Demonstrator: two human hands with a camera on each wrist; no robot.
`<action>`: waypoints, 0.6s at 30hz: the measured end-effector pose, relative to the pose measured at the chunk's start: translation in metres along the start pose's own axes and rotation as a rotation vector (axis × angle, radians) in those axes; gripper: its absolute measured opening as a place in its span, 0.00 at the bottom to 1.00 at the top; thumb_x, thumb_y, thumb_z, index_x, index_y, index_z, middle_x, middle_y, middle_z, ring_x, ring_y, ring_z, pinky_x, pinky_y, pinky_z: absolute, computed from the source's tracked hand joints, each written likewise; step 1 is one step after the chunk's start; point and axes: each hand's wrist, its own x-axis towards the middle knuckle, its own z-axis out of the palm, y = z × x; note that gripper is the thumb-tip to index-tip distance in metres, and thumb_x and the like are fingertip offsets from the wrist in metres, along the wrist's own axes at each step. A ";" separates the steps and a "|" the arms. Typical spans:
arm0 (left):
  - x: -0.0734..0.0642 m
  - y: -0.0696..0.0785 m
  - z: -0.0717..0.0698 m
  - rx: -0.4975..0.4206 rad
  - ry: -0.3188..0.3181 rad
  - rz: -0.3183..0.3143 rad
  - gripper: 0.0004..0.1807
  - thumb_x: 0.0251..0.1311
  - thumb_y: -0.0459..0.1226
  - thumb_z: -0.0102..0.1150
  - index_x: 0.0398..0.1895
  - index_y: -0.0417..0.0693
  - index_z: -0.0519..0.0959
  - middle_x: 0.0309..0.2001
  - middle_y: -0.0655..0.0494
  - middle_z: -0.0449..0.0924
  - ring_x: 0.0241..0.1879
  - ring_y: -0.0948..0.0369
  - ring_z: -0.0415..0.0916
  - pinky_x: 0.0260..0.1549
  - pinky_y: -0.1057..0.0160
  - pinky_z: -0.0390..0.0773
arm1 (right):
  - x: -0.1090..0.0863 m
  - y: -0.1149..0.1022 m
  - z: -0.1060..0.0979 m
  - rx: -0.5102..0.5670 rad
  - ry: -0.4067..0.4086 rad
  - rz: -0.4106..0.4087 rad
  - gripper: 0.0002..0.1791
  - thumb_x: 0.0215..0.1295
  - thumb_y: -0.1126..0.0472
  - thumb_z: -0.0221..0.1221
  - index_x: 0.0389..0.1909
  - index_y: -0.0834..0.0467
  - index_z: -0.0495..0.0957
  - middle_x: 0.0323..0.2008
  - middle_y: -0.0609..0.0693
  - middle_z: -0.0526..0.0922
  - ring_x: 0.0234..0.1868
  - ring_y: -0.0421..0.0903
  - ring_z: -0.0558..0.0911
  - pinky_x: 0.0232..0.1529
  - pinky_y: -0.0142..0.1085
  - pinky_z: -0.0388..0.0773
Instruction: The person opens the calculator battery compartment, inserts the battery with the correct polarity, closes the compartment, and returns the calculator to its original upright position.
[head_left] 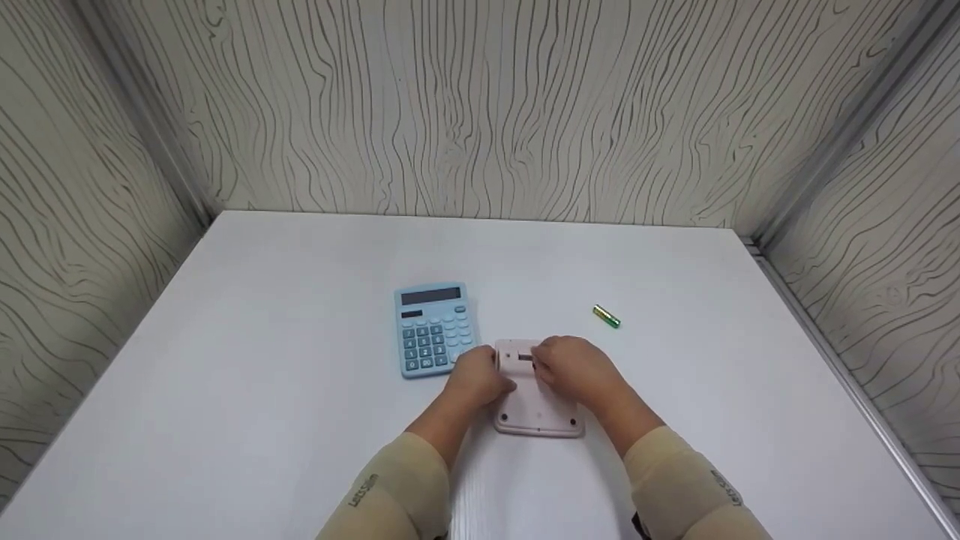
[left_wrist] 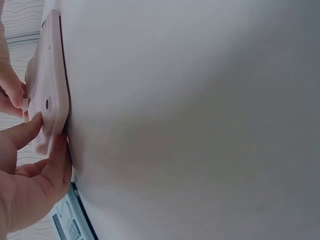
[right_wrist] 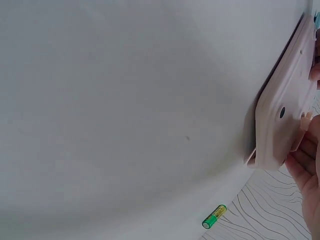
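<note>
A pink calculator (head_left: 537, 405) lies face down on the white table, its back with dark round feet turned up. My left hand (head_left: 478, 376) grips its left edge, thumb on the back and fingers at the side and underneath. Near the far end of the back is a small dark battery slot (head_left: 525, 358). Over that end, my right hand (head_left: 576, 367) pinches a small pink battery cover (right_wrist: 301, 132), which stands tilted up from the back in the right wrist view. The right fingers partly hide the slot.
Just left of the left hand, a blue calculator (head_left: 429, 330) lies face up. A green and gold battery (head_left: 607, 316) rests on the table (head_left: 247, 360) beyond the right hand. Wood-patterned panels (head_left: 465, 112) stand behind and at both sides.
</note>
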 end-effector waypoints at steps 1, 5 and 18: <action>0.000 0.000 0.000 -0.003 -0.001 -0.005 0.25 0.47 0.36 0.68 0.50 0.40 0.74 0.42 0.50 0.78 0.37 0.59 0.73 0.42 0.61 0.76 | 0.000 0.000 0.000 -0.012 0.018 -0.014 0.12 0.61 0.58 0.57 0.43 0.55 0.81 0.39 0.47 0.83 0.43 0.46 0.81 0.47 0.37 0.76; 0.000 0.000 0.000 -0.020 -0.005 -0.009 0.26 0.47 0.36 0.67 0.51 0.40 0.73 0.44 0.50 0.78 0.39 0.58 0.74 0.44 0.61 0.76 | -0.001 -0.001 0.000 -0.062 0.105 -0.060 0.06 0.59 0.58 0.59 0.35 0.53 0.80 0.33 0.45 0.82 0.38 0.42 0.81 0.42 0.33 0.77; -0.001 0.000 0.001 -0.015 0.011 0.004 0.28 0.46 0.37 0.68 0.53 0.39 0.72 0.48 0.48 0.77 0.44 0.56 0.75 0.47 0.60 0.75 | -0.002 0.001 -0.001 -0.121 0.232 -0.073 0.06 0.61 0.55 0.58 0.32 0.54 0.77 0.29 0.44 0.81 0.33 0.41 0.81 0.37 0.31 0.78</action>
